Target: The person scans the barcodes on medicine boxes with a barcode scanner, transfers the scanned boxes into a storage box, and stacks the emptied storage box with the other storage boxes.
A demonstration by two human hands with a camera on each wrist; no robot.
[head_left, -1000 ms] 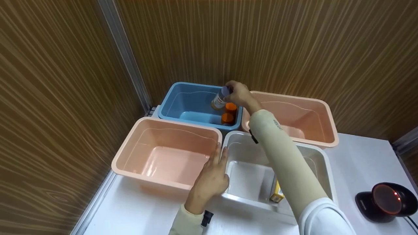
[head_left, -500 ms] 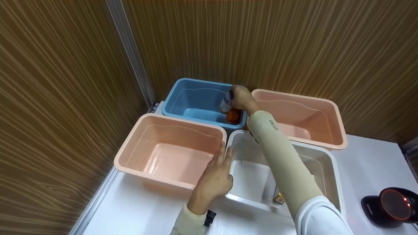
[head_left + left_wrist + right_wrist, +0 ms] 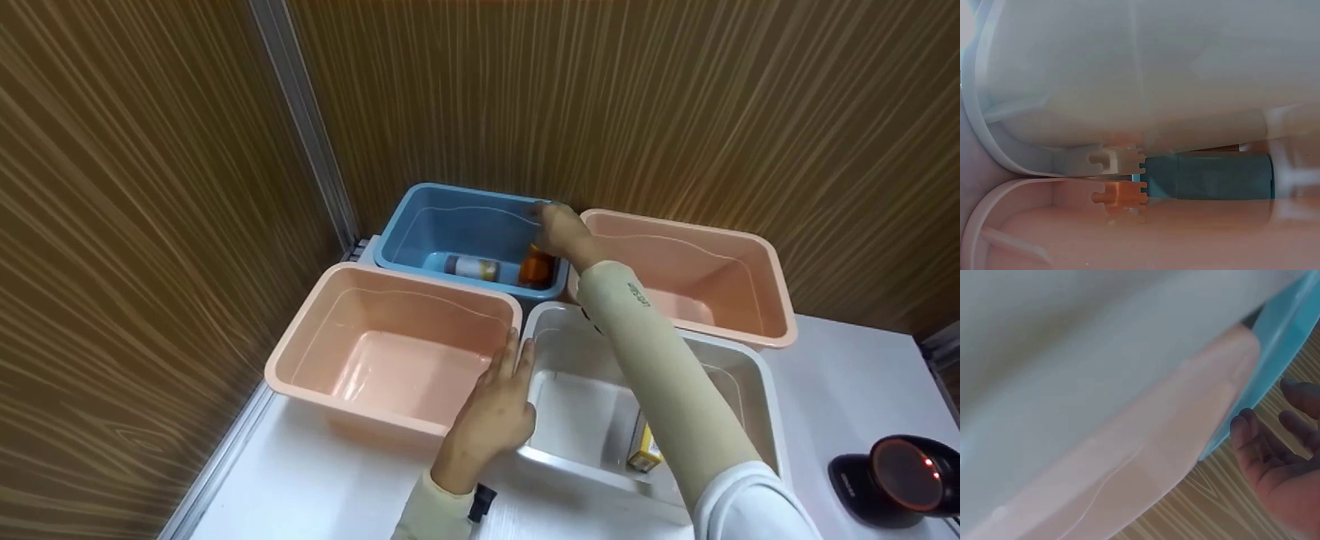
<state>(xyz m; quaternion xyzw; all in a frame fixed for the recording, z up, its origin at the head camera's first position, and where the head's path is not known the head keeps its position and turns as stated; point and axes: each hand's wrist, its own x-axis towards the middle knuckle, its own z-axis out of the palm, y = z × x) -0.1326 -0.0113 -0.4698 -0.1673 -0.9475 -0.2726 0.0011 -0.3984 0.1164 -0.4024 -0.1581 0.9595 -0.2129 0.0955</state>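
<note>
Over the right end of the blue bin [image 3: 469, 191], my right hand [image 3: 562, 231] hangs with loosely bent fingers. The right wrist view has the same hand [image 3: 1289, 461] with nothing between thumb and fingers. A bottle with a white label [image 3: 471, 268] lies on its side on the bin's floor. Orange-capped containers [image 3: 535, 268] stand at the bin's right end, partly covered by the hand. My left hand [image 3: 491, 416] rests with straight fingers along the meeting rims of the near pink bin [image 3: 390, 277] and the white bin [image 3: 574, 457].
Inside the white bin lies a yellow box [image 3: 645, 448], partly behind my right forearm. Another pink bin [image 3: 780, 300] stands at the back right. A black device with red lights [image 3: 892, 480] sits on the white table [image 3: 847, 375] at right. Wood-grain walls [image 3: 600, 97] rise behind and left.
My right hand has let go of the bottle, which went from upright in the fingers to lying on the blue bin's floor further left. My left hand stays in place on the rims.
</note>
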